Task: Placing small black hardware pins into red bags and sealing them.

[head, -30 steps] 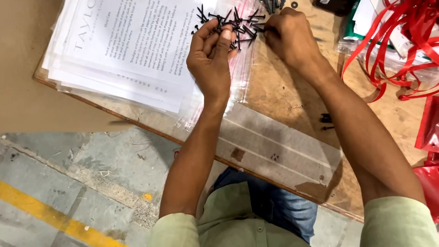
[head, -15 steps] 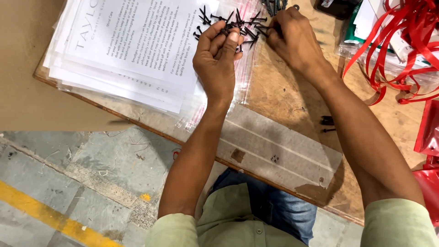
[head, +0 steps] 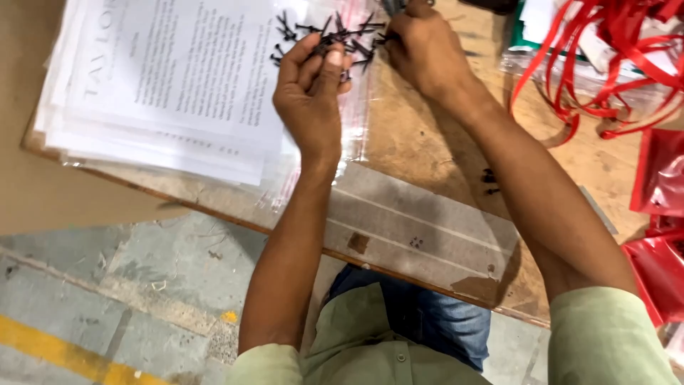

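- Compared with a second ago, both hands sit a little closer, meeting over the screws.
- Worn wooden table (head: 427, 150) carries a stack of white printed sheets (head: 164, 93) beside them.
- Left hand (head: 310, 96) is clamped on a bunch of small black screws (head: 335, 39).
- Right hand (head: 424, 53) pinches at the bunch's edge, fingers together.

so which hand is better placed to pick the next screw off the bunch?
Probably right. The left hand is full, clamped on the bunch of black screws; the right hand has its fingertips at the bunch's edge, apparently holding nothing else.
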